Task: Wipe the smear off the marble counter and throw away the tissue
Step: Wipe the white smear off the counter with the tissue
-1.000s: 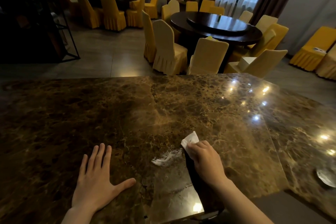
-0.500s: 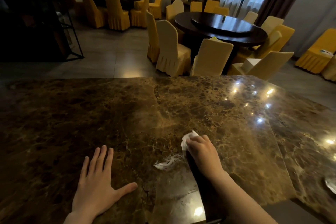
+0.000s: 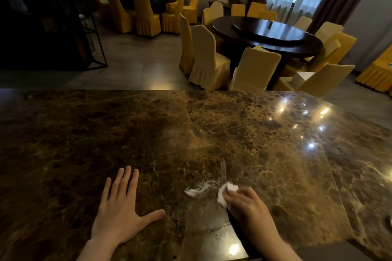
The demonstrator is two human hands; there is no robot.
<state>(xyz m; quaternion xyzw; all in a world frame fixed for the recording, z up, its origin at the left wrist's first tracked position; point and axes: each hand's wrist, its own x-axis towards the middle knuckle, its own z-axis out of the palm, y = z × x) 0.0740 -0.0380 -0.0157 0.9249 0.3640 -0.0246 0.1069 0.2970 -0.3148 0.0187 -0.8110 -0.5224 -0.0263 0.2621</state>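
Right hand (image 3: 249, 203) pinches crumpled white tissue (image 3: 226, 192) on glossy veined brown marble counter (image 3: 265, 144), feathery white smear (image 3: 200, 189) just left of it; left hand (image 3: 121, 212) spread flat.

Right hand (image 3: 248, 203) drawn back toward the near edge, now blurred with motion. Tissue (image 3: 227, 194) carried along in the fingers, now level with the smear's (image 3: 199, 188) right end rather than beyond it. Thin pale streak (image 3: 223, 170) newly left on the counter (image 3: 106, 133) just beyond the tissue.
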